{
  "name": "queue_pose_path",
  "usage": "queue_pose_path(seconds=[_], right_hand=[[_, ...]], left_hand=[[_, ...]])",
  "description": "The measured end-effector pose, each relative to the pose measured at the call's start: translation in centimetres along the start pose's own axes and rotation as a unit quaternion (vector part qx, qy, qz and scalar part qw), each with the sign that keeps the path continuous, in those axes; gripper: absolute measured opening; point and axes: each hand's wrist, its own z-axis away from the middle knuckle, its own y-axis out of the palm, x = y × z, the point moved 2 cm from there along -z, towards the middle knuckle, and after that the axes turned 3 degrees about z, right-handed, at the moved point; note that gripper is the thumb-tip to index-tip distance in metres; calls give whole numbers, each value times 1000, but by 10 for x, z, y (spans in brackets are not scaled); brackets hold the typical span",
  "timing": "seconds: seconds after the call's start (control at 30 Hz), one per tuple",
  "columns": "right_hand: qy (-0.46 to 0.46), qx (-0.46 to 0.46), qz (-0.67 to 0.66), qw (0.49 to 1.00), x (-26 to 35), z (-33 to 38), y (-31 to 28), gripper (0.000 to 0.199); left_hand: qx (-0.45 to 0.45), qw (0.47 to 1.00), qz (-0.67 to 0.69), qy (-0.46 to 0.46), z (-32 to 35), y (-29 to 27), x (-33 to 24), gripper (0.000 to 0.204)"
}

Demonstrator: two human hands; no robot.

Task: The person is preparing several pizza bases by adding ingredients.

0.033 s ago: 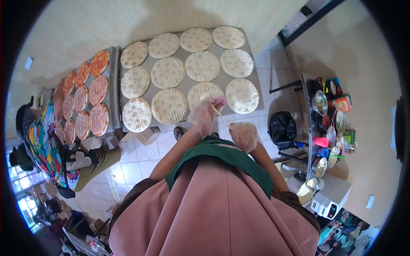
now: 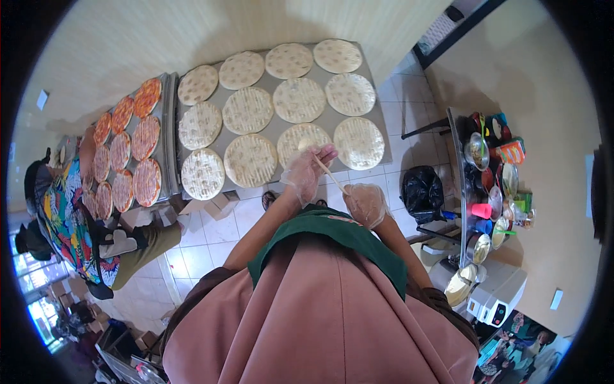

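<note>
Both my hands wear clear plastic gloves. My right hand is closed around the handle end of a light wooden spoon. The spoon slants up and left, with its head over the near edge of a flat pizza base. My left hand lies by the spoon's upper part, fingers stretched to the right, the handle crossing in front of them. Whether those fingers touch the spoon is hard to tell. Several round pale bases, such as one pizza base, lie in rows on a grey table ahead of me.
To the left, a second table holds bases with red sauce. A person in a colourful shirt stands there. On the right, a side table carries bowls, cups and packages; a black bag hangs before it. A white machine stands nearer.
</note>
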Motion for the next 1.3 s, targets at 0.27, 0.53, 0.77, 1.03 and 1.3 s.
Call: queue_pose_path(seconds=[0.27,0.53,0.77,1.03,1.3], right_hand=[[8,-72,-159,985,-89,26,13,31],[307,-41,-630,713,-129,-26,-24,36],[276,-211,-815,464,-216,-39,-50,29],[265,-110,-756,588,-323,-98,-94,31],[182,135,-434,872,-359,-187,-69,38]], left_hand=[[131,920,-369,10,-34,52,28,27],[254,721,-637,102,-98,78,115,21],[193,812,-541,-105,-91,119,129,43],[130,808,-572,-52,-151,167,195,48],[-10,821,-571,-29,-193,197,205,47]])
